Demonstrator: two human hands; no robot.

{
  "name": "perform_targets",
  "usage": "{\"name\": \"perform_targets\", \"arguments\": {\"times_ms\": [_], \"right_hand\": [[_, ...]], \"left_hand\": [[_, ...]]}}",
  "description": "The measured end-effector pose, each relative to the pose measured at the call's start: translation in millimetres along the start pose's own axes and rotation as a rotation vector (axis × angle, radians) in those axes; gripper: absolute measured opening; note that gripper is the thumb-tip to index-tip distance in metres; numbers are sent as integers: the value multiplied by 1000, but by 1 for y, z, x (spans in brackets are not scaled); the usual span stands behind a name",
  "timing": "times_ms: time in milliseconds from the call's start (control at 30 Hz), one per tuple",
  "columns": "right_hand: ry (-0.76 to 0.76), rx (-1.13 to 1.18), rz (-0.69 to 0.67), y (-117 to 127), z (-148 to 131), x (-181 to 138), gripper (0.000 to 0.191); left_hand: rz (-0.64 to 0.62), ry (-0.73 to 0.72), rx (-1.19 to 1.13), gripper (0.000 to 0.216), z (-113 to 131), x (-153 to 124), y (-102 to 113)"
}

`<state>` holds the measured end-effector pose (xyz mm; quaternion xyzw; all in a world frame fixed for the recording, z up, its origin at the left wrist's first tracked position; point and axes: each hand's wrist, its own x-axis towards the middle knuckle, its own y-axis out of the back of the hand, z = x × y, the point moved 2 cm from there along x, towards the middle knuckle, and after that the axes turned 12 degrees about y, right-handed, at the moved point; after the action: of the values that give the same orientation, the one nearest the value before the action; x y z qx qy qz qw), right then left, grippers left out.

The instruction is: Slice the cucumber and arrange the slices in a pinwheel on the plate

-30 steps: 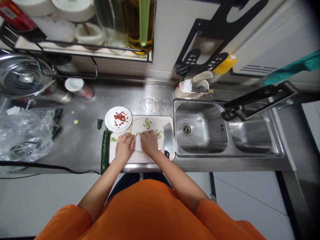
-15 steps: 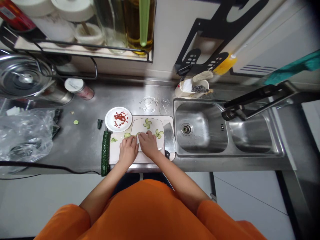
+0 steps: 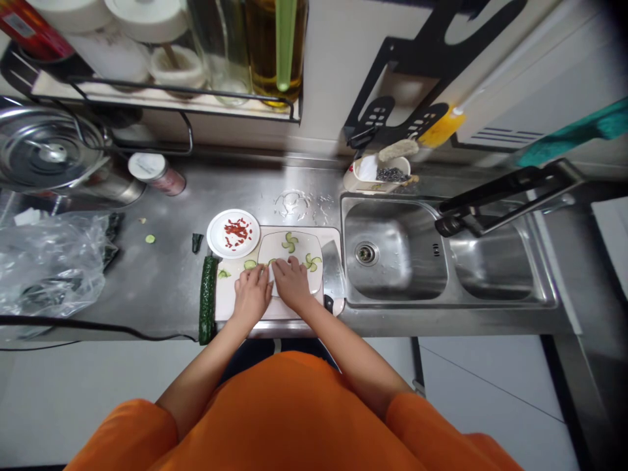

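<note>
A squarish white plate (image 3: 269, 244) rests on a pale cutting board (image 3: 224, 306). On it lie thin green cucumber slices in two pinwheels, one at the top (image 3: 289, 243) and one at the right (image 3: 312, 263). My right hand (image 3: 293, 286) reaches over the plate's left part, bent fingertips at a cucumber slice (image 3: 271, 261). Close beside it, my left hand (image 3: 252, 294) has its fingers curled at the plate's left edge; what they hold is hidden. Just above those fingers sits a cucumber piece (image 3: 250, 264), and more slices (image 3: 224, 273) lie farther left.
A cleaver (image 3: 334, 268) lies at the board's right, beside the sink (image 3: 397, 252). Left of the board is a whole cucumber (image 3: 207, 297). A round white plate (image 3: 212, 234) holds red bits. A plastic bag (image 3: 49, 268) and a lidded jar (image 3: 157, 174) stand farther left.
Both hands stay in almost the same place over the plate's left side, with only tiny finger shifts. The view has moved very slightly.
</note>
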<state>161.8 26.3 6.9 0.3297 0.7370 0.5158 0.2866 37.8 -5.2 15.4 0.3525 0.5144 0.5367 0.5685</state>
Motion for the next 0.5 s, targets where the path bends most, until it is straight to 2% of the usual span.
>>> {"name": "perform_targets", "arguments": {"times_ms": [333,500], "right_hand": [[8,-19,27,-1,0,2,36],[1,-34,76,1,2,0,35]], "left_hand": [[7,-19,-42,42,-1,0,2],[122,-39,-238,35,-17,6,5]]}}
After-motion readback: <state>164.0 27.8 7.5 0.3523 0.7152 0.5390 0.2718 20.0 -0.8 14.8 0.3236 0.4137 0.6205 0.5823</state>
